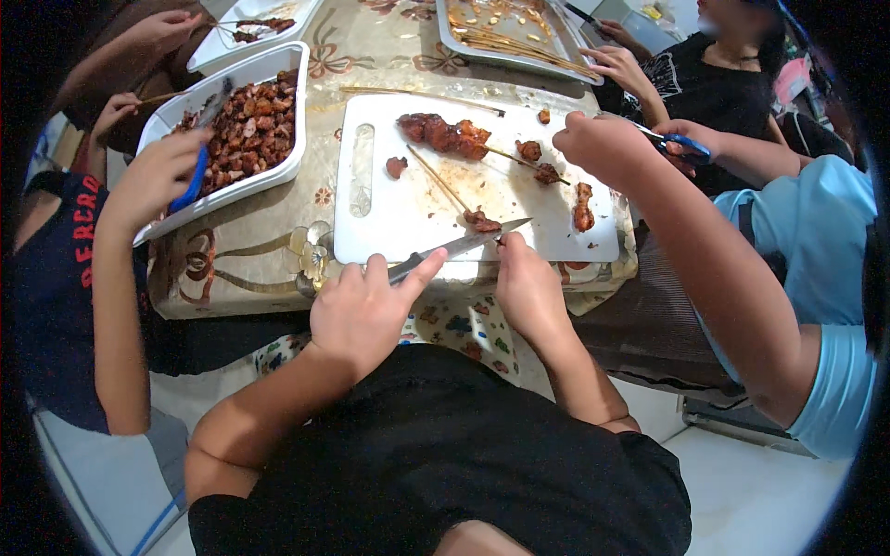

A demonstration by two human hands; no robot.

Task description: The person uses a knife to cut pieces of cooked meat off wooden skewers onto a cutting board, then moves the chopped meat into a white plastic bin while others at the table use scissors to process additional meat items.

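Note:
My left hand (361, 309) grips a kitchen knife (459, 244) by its dark handle, index finger stretched along the top. The blade lies against a chunk of browned meat (482, 221) on a bamboo skewer (439, 178), near the front edge of a white cutting board (445, 240). Just past the blade, my right hand (530, 288) pinches the near end of this meat skewer; the fingers hide what exactly they touch. Farther back on the board lies a loaded skewer (445, 135) with several meat chunks. Loose meat pieces (583, 208) rest at the board's right side.
A co-worker's hand (156, 174) holds blue-handled scissors (191, 184) over a white tub (301, 125) of cut meat. From the right, another person's arms reach over the board with blue-handled scissors (688, 147). A metal tray (452, 48) with skewers stands behind, near another co-worker's hand (619, 69).

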